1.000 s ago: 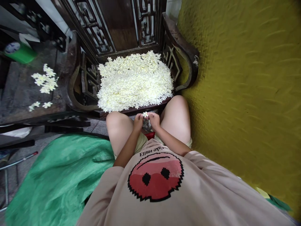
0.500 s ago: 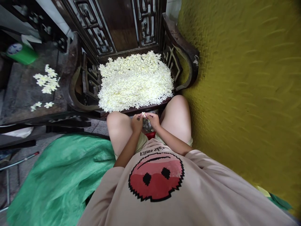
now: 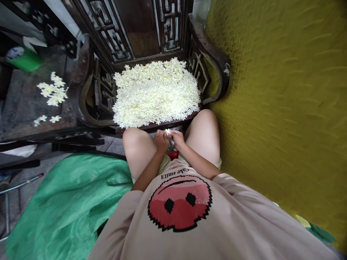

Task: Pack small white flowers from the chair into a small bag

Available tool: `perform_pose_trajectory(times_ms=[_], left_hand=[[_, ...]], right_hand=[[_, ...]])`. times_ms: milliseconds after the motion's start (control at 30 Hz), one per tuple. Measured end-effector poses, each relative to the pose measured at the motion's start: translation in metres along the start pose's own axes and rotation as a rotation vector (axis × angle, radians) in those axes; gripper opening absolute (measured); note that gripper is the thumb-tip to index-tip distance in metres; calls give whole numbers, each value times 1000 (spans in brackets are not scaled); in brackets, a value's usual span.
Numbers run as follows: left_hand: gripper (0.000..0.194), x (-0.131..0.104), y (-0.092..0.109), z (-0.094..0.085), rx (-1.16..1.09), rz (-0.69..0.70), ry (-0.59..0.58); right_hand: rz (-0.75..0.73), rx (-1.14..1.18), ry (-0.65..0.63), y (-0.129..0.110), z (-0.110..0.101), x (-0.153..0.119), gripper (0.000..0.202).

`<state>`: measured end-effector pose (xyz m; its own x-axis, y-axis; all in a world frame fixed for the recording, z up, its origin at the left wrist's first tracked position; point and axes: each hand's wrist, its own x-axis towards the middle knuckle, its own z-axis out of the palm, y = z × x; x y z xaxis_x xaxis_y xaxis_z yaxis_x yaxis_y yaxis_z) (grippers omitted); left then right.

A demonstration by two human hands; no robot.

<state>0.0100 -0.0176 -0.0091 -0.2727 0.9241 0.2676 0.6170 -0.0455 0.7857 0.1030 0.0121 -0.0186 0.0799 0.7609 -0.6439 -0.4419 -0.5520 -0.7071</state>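
Between my knees, just in front of the chair seat, a small white flower (image 3: 168, 131) shows at the fingertips of both hands. My left hand (image 3: 162, 141) is closed, with its fingers curled beside the flower. My right hand (image 3: 177, 138) pinches at it from the other side. The stem and the exact finger contact are too small to make out. Beyond my hands, a thick heap of white flowers (image 3: 155, 95) covers the seat of a dark wooden chair (image 3: 219, 86).
Loose white flowers (image 3: 55, 94) lie on a dark wooden table (image 3: 24, 108) to the left, near a green roll (image 3: 25, 59). A green plastic sack (image 3: 76, 195) sits at my left side. A yellow textured wall (image 3: 276, 108) rises on the right. Something red (image 3: 173, 155) lies between my thighs.
The flower at my fingertips has shifted slightly right and turned, with its petals showing more clearly. My left hand has moved slightly right and its fingers have curled more.
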Motion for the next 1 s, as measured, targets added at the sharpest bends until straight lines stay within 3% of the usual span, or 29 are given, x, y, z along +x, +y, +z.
perform_pose_trajectory(times_ms=[100,133,267,333,400,500,733,1000], left_hand=[[19,1,-2,-8,-111,-61,151],[19,3,-5,-10,-158,-114,178],[21,12,-19,-11,-481,-536,64],[24,16,-23,-7,-646,-708,-10],[27,18,-25,-3,-735,-777,-55],[31,18,-25,0,-731,-790,-99],[27,15,-23,1,-506,-700,-128],[22,13,-19,-1,-133,-560,-96]], right_hand=[[69,65,236,-8,-6,7,14],[50,65,256,-11,-7,8,14],[-74,-42,-5,-12,-4,1,11],[9,-63,-119,-9,-1,-5,9],[138,-37,-180,-8,0,-8,7],[222,7,-234,-12,-1,-8,7],[194,44,-297,-13,-1,-5,8],[253,77,-243,-12,-2,-3,11]])
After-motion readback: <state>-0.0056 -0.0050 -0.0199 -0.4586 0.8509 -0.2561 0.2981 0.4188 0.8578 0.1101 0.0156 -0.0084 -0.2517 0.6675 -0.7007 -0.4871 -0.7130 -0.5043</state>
